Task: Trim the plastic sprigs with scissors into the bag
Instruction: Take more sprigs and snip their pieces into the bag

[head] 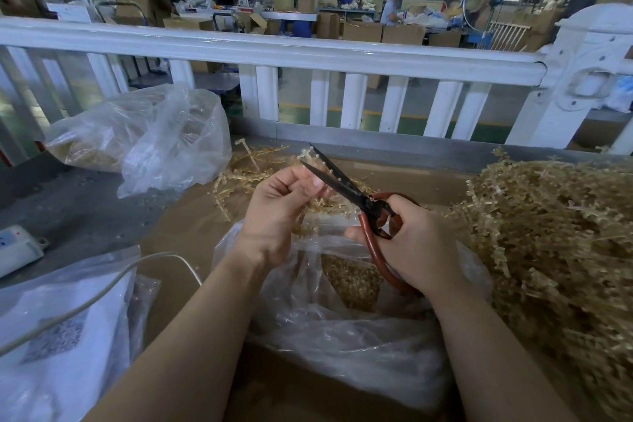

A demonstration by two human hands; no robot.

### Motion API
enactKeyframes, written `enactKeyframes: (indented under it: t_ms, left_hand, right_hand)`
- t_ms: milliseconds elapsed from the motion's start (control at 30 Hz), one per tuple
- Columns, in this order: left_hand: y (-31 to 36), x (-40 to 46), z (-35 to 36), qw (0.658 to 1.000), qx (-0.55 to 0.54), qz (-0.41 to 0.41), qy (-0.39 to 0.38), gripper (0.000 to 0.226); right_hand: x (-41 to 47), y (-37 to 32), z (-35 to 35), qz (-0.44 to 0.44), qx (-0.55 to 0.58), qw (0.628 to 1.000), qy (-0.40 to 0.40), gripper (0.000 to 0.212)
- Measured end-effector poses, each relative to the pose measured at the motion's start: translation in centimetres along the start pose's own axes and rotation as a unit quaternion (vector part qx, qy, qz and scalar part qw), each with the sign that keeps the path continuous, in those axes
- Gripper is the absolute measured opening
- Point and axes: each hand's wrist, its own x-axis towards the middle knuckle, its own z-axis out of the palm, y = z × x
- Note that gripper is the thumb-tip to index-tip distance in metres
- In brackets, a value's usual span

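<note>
The sprig (310, 156) you are trimming stands up from your left hand (281, 202), pinched between thumb and curled fingers, its pale tip sitting right between the parted black blades of the scissors (346, 188). Your right hand (416, 243) grips the red handles, fingers curled through the loops, with the blades pointing toward 10 o'clock. Directly beneath both hands, at 6 o'clock, lies the open clear bag (342, 319), with a heap of small tan cut pieces showing through its plastic. At 3 o'clock a large tangled pile of untrimmed sprigs (555, 233) covers the brown worktop (185, 233), and a thinner scatter of loose sprigs (246, 171) lies at 12 o'clock just behind your left hand. At 10 o'clock sits a second clear bag (154, 140), crumpled and holding tan material. At 8 o'clock a white cable (102, 291) runs across a flat white packet (61, 336), with a white power strip (17, 247) at 9 o'clock. A white railing (308, 51) crosses behind the worktop.
</note>
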Motion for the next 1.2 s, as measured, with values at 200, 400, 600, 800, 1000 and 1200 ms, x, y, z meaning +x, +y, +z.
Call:
enactKeyframes:
  t_ms: [200,400,600,800,1000,1200]
  left_hand:
    - [-0.15,0.2,-0.12,1.0,0.021,0.004,0.004,0.015]
    - [-0.2,0.07,0.02,0.998,0.06,-0.004,-0.001,0.017]
    - [-0.38,0.15,-0.22,0.996,0.092,-0.001,0.019,0.013]
    - [-0.33,0.03,0.02,0.992,0.128,0.01,0.02,0.009]
    - [-0.34,-0.09,0.31,0.989,0.147,0.004,0.003,0.013]
    - [-0.66,-0.22,0.71,0.995,0.092,-0.022,0.001,0.022]
  right_hand:
    - [-0.01,0.12,0.03,-0.003,-0.012,1.0,-0.001,0.067]
    - [0.04,-0.03,0.08,-0.001,-0.012,1.0,0.016,0.071]
    - [0.08,-0.18,0.02,-0.017,-0.022,0.999,0.03,0.068]
    - [0.12,-0.07,-0.2,-0.018,-0.013,0.998,0.059,0.073]
    - [0.25,-0.11,0.17,-0.028,-0.047,0.998,0.019,0.073]
    - [0.13,0.38,0.42,-0.029,-0.043,0.999,0.014,0.068]
